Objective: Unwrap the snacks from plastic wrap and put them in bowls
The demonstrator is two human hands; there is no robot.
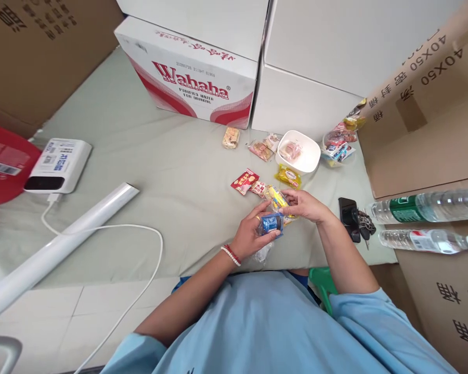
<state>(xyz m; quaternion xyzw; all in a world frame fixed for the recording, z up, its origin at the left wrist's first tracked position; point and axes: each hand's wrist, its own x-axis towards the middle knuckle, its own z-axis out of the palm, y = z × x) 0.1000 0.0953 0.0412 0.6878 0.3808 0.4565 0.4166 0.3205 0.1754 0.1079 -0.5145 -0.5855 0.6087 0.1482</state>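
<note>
My left hand (251, 232) is closed around a blue snack packet (272, 223) with a dark filling showing at one end. Close beside it, my right hand (302, 205) pinches a yellow snack packet (277, 197). Beyond the hands lie a red snack packet (245, 182) and a smaller red-and-white packet (258, 188). Another yellow packet (288, 176) rests against the front of a white bowl (311, 156), which has a pink packet (290, 150) inside. Clear crumpled plastic (263, 252) shows under my left wrist, near the table edge.
Pink packets (260, 150) and a beige one (231, 137) lie left of the bowl. A filled container of snacks (337, 145) stands right. Phone (348, 215), keys (365, 224) and bottles (432, 205) are further right. A Wahaha carton (191, 78) stands behind; a white cable (159, 244) trails left.
</note>
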